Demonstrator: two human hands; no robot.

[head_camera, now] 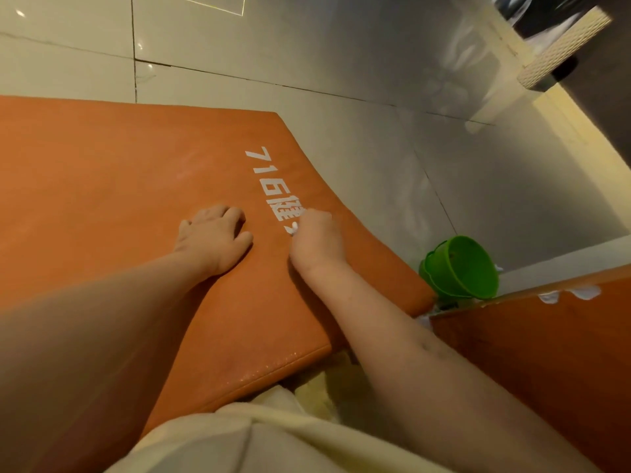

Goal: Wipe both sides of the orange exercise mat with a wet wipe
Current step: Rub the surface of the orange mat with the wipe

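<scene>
The orange exercise mat (119, 186) lies flat on the tiled floor, with white print "716" and characters near its right edge. My right hand (316, 238) grips a white wet wipe (294, 228) and presses it on the mat over the lower end of the print; only a small bit of the wipe shows at the thumb side. My left hand (213, 238) rests on the mat just left of the print, fingers bent against the surface.
A green plastic bucket (461, 268) stands on the floor by the mat's right corner. An orange panel (546, 336) with white scraps on its top edge rises at the right. Pale glossy tiles (307, 63) stretch beyond the mat; furniture sits top right.
</scene>
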